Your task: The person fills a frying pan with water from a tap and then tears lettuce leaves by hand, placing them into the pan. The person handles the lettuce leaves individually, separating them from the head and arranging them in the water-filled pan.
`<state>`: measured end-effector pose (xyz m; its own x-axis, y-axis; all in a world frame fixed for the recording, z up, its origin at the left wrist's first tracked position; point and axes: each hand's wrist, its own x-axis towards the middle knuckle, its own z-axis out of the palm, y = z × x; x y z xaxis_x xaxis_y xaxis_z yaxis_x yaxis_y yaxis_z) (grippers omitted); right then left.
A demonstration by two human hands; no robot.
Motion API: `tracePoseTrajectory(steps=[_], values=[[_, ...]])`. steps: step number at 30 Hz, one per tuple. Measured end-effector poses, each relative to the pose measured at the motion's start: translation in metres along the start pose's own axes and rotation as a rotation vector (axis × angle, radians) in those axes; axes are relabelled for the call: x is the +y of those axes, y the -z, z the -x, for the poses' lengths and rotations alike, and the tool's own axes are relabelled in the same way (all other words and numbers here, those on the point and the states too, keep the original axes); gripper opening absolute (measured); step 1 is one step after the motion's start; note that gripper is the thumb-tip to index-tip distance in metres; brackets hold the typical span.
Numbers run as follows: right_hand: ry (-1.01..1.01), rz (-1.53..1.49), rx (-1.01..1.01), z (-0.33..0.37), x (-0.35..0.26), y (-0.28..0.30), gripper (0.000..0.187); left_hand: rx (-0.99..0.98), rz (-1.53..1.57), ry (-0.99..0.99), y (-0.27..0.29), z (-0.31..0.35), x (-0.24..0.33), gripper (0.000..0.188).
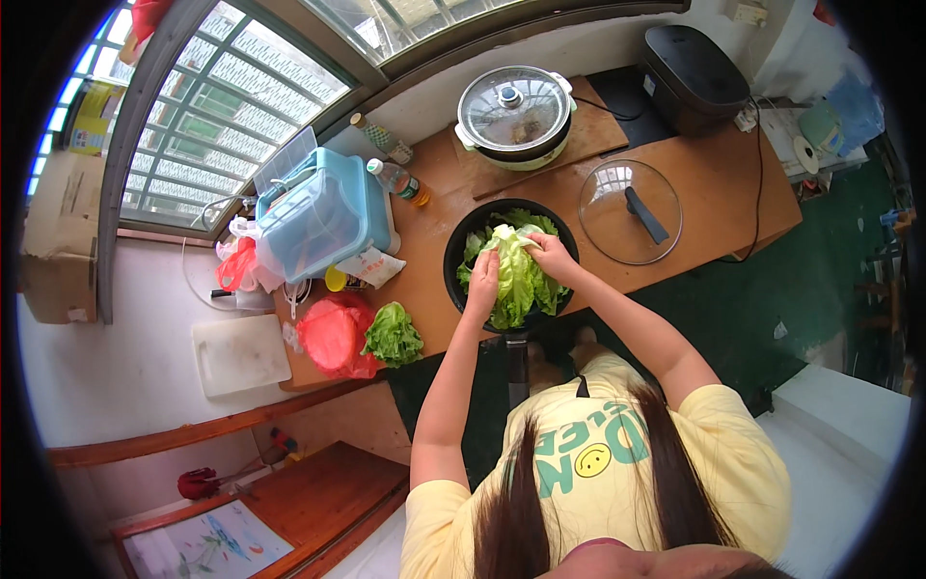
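Head view: clock positions are read from the centre of the black pan (451, 262), with twelve toward the window and six toward the person. From where I stand, the pan rests on the brown table (719, 198), its handle (518, 367) pointing to six. Lettuce leaves (516, 280) lie inside it, and the upper bunch is held between both hands. The left hand (483, 286), at eight, holds the left flank of the bunch — fingers narrow, laid along the leaves. The right hand (553, 257), at two, grips the upper right part, fingers closed on the leaf.

Surrounding items: at twelve, a lidded electric pot (514, 130) on a wooden board (593, 121); between one and two, a black appliance (690, 77); at two, a glass lid (612, 207) lying flat; at ten, a bottle (397, 181); between nine and ten, a blue bin (313, 217); at eight, a second lettuce (394, 335) — just beside a red bag (336, 333).
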<state>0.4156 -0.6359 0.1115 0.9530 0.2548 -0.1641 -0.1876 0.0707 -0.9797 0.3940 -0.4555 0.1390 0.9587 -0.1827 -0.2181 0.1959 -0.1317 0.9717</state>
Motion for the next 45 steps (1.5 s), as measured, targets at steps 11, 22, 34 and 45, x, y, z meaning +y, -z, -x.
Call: tracePoseTrajectory(steps=[11, 22, 34, 45], values=[[0.350, 0.733, 0.037, 0.000, -0.027, 0.013, 0.029, -0.170, 0.428, 0.222, 0.040, 0.027, 0.025, 0.055], [-0.081, 0.118, -0.082, 0.000, -0.036, -0.029, 0.061, 0.066, 0.655, 0.060, 0.003, 0.019, 0.019, 0.039], [0.155, 0.276, 0.131, 0.004, -0.025, -0.028, 0.039, 0.212, 0.160, -0.013, -0.023, 0.019, 0.024, 0.040], [0.248, 0.542, 0.163, 0.016, -0.033, -0.043, 0.033, 0.259, 0.056, 0.030, -0.021, 0.014, 0.015, 0.064]])
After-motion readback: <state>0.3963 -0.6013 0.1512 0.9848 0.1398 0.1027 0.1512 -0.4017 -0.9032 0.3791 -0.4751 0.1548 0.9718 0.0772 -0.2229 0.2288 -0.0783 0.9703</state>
